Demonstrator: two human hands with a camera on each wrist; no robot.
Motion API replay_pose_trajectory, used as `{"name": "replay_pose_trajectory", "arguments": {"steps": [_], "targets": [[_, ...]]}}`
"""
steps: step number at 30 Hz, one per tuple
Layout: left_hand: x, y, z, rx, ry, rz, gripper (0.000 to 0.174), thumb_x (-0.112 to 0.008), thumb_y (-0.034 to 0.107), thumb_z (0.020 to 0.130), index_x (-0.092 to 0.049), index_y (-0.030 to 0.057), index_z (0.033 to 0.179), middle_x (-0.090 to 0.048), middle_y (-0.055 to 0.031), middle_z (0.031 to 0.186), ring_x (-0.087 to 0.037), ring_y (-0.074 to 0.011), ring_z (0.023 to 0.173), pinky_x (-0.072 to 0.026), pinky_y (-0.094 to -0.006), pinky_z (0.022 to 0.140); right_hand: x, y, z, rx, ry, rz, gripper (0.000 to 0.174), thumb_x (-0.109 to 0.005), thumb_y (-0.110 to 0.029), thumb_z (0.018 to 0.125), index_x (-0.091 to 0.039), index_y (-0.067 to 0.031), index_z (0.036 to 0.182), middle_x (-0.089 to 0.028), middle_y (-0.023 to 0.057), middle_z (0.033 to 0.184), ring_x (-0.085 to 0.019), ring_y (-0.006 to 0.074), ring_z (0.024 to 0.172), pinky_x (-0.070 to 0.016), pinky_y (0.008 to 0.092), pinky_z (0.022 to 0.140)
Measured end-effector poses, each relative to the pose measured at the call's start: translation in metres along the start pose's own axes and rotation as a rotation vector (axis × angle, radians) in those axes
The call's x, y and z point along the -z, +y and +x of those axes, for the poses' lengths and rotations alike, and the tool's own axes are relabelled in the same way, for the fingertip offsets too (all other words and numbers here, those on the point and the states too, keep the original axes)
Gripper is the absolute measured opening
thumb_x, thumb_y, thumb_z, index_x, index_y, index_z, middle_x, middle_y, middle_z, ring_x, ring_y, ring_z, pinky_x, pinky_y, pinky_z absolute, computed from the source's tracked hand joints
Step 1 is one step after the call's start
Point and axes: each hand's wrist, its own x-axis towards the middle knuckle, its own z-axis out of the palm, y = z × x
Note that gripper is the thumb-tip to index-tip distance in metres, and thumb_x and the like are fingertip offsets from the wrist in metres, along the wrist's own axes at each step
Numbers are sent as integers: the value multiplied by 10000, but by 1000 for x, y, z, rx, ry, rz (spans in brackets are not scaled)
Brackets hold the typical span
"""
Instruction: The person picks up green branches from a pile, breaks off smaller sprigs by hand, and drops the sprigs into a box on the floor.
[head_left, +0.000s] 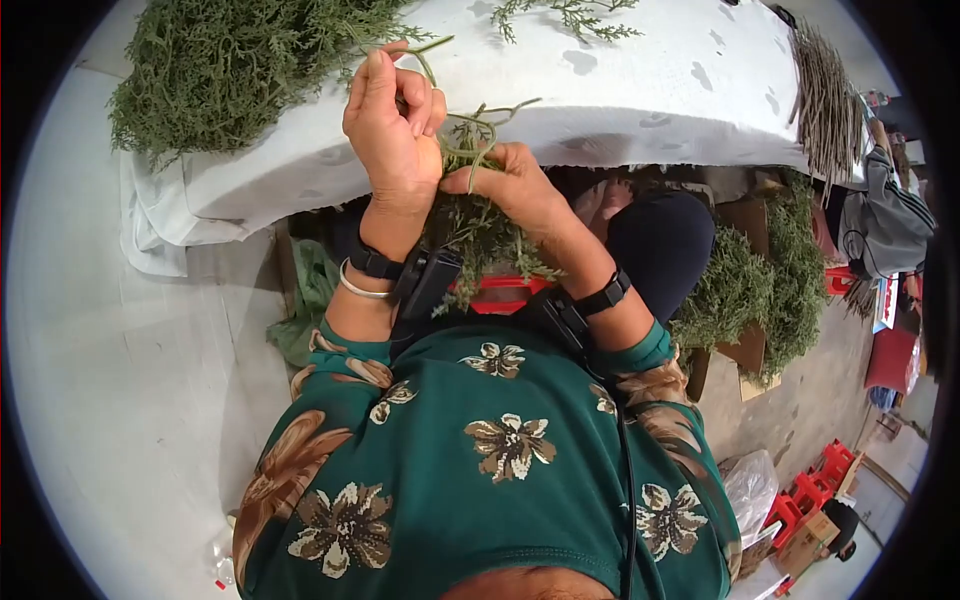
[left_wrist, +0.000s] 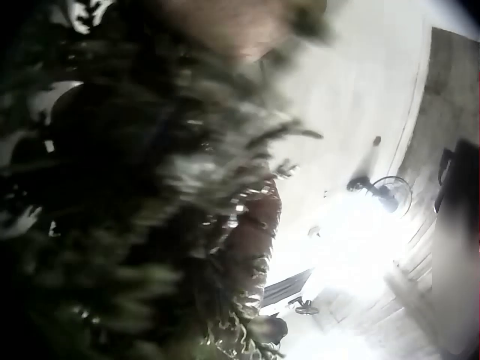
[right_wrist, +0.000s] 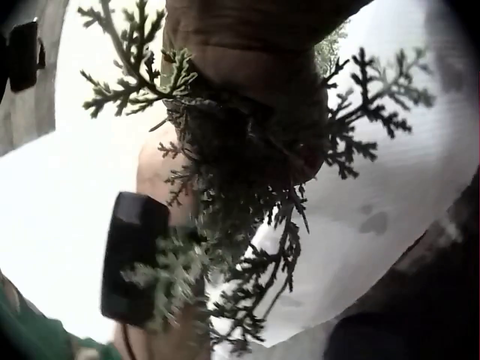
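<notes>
Palm toward the head camera, my left hand [head_left: 395, 130] has its fingers curled. Its thumb and forefinger pinch a thin green stem [head_left: 432, 44] that bends over beside them. Just below and to the right, my right hand [head_left: 515, 190] grips a bunch of feathery green sprigs [head_left: 475, 235] near the stems, with the foliage hanging down toward the lap. A looped stem [head_left: 488, 128] curves up past the right thumb. In the right wrist view, scaly-leaved sprigs [right_wrist: 240, 217] spread below the hand. The left wrist view is mostly blurred foliage [left_wrist: 150, 210].
A table with a white cloth [head_left: 640, 100] runs across the front, bearing a large heap of greenery [head_left: 240, 75] at left and a bundle of brown stems [head_left: 828, 100] at right. More greenery [head_left: 735, 280] stands in cardboard by the right knee. Red stools [head_left: 810, 490] are behind at right.
</notes>
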Motion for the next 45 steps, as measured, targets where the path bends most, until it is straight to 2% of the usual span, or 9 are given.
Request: {"name": "replay_pose_trajectory", "arguments": {"steps": [14,17,21,23,25,28,31,34,45], "targets": [[47,34,54,139,-142,-98,240,-454,203,957,-527,-15,1026,-337,28,566,-238,-52,416,-212,-221,440,15,-22,-58,-33,-113,-307,170,-581,-94,733,-639,48,806,-626,45,704,-543,74,664,-432,204,646],[59,37,67,310,-217,-255,238,-454,187,957,-526,-26,1034,-332,26,567,-238,-49,418,-207,-220,440,22,-41,-82,56,48,-210,182,-611,-130,707,-542,30,650,-458,44,554,-447,69,582,-350,268,525],[71,38,77,-83,-43,134,186,-481,133,918,-514,-22,1016,-387,9,571,-306,-86,461,-275,-251,457,43,-64,-130,80,-138,-167,209,-585,-144,638,-543,43,558,-554,80,558,-532,202,511,-424,329,575],[111,72,93,-18,-95,-37,158,-479,106,910,-511,-30,984,-371,3,596,-330,-101,500,-302,-264,501,71,-63,-182,268,61,-163,202,-579,-151,641,-536,36,575,-557,100,594,-537,239,534,-424,338,579],[132,98,107,128,-201,-140,131,-476,79,903,-508,-38,953,-355,-2,621,-355,-116,539,-328,-277,546,103,-62,-245,296,738,-570,187,-562,-144,694,-565,43,709,-588,117,716,-566,241,651,-432,322,617],[76,52,44,244,-217,132,183,-473,113,924,-539,-50,975,-437,-23,675,-414,-129,609,-364,-283,611,175,-60,-339,13,1051,-1319,234,-487,-129,814,-602,24,949,-622,107,909,-583,209,833,-451,310,719],[50,1,-4,362,-124,336,220,-478,129,932,-566,-57,1009,-527,-52,766,-481,-139,708,-398,-283,694,258,18,-433,-548,1409,-888,256,-469,-155,843,-630,-17,986,-648,86,921,-589,170,836,-456,302,742],[44,-36,-42,419,-72,533,242,-494,136,930,-579,-62,1041,-586,-81,863,-525,-149,807,-418,-287,769,306,129,-522,-1024,1260,-999,351,-593,-332,787,-672,-24,936,-665,103,944,-602,188,835,-459,313,746],[81,-65,-69,788,-59,937,264,-552,196,911,-601,-16,1061,-611,-68,942,-560,-133,877,-440,-277,800,283,360,-496,-1541,1522,-844,829,-673,-592,660,-420,-75,1257,-544,236,1138,-511,349,1110,-431,412,906]]}}
